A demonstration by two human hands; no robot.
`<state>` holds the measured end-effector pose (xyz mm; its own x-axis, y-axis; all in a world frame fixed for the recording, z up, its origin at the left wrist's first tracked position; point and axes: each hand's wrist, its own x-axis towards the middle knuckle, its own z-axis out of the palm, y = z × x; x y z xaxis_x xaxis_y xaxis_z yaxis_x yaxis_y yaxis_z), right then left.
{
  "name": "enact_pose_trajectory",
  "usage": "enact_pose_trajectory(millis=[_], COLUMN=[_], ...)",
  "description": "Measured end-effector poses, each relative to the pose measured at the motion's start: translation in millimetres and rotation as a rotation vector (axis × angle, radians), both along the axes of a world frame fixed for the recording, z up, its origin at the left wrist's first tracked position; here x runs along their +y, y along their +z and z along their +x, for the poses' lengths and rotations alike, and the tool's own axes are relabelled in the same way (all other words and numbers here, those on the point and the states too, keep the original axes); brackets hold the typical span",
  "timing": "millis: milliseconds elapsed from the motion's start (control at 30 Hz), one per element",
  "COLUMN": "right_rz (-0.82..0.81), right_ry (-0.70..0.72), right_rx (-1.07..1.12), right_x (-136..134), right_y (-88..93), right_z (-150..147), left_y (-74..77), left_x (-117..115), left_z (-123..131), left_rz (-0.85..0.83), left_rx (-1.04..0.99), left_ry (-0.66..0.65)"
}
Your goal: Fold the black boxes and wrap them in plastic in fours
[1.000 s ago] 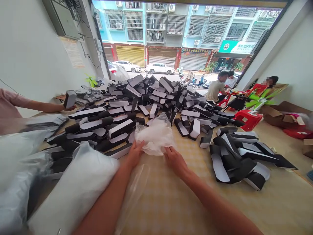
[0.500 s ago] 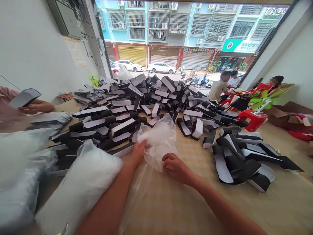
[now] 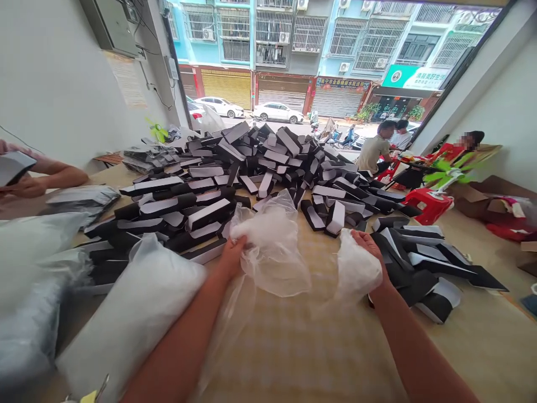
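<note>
My left hand (image 3: 233, 256) is closed on the edge of a thin clear plastic bag (image 3: 279, 268) that lies crumpled on the table, with whitish plastic bunched in its upper part. To the right, my right hand (image 3: 371, 249) grips a bunched, whitish translucent plastic bag (image 3: 356, 268), raised beside the loose black-and-white pieces. Its fingertips are partly hidden behind the plastic. A plump bag of white plastic (image 3: 138, 308) lies along my left forearm.
A big heap of folded black-and-white pieces (image 3: 260, 159) covers the table's far side. Flatter black-and-white pieces (image 3: 419, 268) lie at right, near a red fan (image 3: 428, 204). Another person's hand (image 3: 31, 184) holds a piece at left. More stuffed bags (image 3: 29, 291) are near left.
My right hand has moved right, away from the clear bag, and now has a whitish plastic bundle in it. My left hand stays on the bag. The person at left has lowered their piece.
</note>
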<state>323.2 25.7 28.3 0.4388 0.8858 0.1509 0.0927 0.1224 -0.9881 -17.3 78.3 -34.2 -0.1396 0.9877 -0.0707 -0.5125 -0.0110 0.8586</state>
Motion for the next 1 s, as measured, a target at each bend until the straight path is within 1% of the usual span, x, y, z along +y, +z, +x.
enact_pose_trajectory(millis=[67,100,200,233,267,333,400,433,533,600,633,700,800,833,900,933,1000], right_rz=[-0.089,-0.111,-0.109,-0.104,-0.103,-0.093,-0.078,-0.075,-0.090,-0.087,-0.073,-0.044,-0.064,-0.086,-0.119,-0.124,-0.122], right_ry=[-0.058,-0.064,-0.027,-0.005,0.011,0.032,0.078,0.127,0.367,0.503,0.528,0.509,0.433,0.411,0.330,0.280,0.198], right_rx=[-0.242,-0.422,-1.035,-1.166,-1.247,-1.284,-1.204,-1.130,-0.830,-0.644,-0.574,-0.455,-0.212,-0.111,0.081,0.153,0.234], right_x=[6.8,9.0,12.7,13.5,14.4,16.3,17.7,18.1,17.9,17.9,18.3,20.0,23.6,25.1,27.6,28.5,28.3], right_y=[-7.4,-10.9,-19.6,-21.3,-22.0,-19.8,-12.7,-7.9,5.2,8.4,7.9,4.1,-1.0,-1.1,1.2,3.1,6.7], right_z=[-2.8,-6.8,-23.7,-29.5,-34.8,-42.8,-48.1,-50.6,-62.5,-75.9,-83.4,-96.1,-100.0,-96.4,-84.1,-77.0,-64.5], left_y=[4.1,6.0,11.0,12.3,13.4,15.2,16.0,15.8,12.7,9.9,9.1,10.1,19.5,24.5,36.0,42.2,55.2], left_x=[-2.3,-3.5,-7.2,-8.4,-9.5,-11.0,-11.2,-10.9,-9.5,-10.1,-11.4,-15.9,-25.4,-28.5,-33.8,-36.2,-40.8], left_z=[-0.2,-0.5,-1.6,-2.0,-2.3,-2.5,-2.1,-1.8,-0.3,0.8,1.3,2.5,5.6,7.3,11.9,14.5,19.8], left_rz=[0.007,0.010,0.021,0.026,0.034,0.053,0.070,0.076,0.090,0.120,0.138,0.167,0.196,0.220,0.266,0.293,0.319], left_rx=[-0.041,-0.064,-0.124,-0.137,-0.148,-0.168,-0.182,-0.182,-0.126,0.032,0.134,0.319,0.473,0.675,1.034,1.148,1.262], left_ry=[-0.038,-0.061,-0.108,-0.108,-0.107,-0.107,-0.113,-0.116,-0.111,-0.086,-0.068,-0.033,-0.026,-0.053,-0.160,-0.232,-0.436])
